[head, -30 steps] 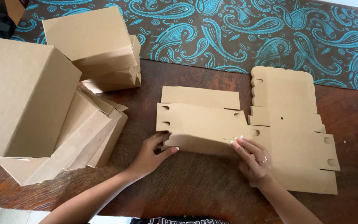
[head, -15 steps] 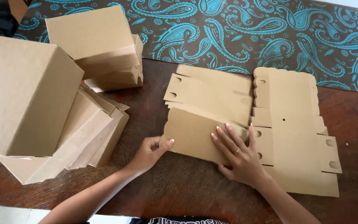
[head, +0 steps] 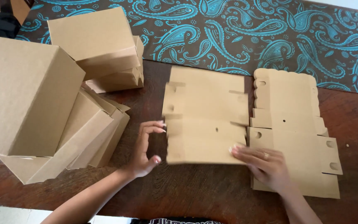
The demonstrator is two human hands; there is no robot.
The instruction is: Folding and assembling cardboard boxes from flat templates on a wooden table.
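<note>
Left hand (head: pixel 146 147) curls open beside the flat cardboard sheet (head: pixel 206 116), fingertips at its edge; right hand (head: pixel 266 166) presses flat on it, gripping nothing.

Bare forearms, ring on right hand (head: pixel 267 165), pale-painted nails
</note>
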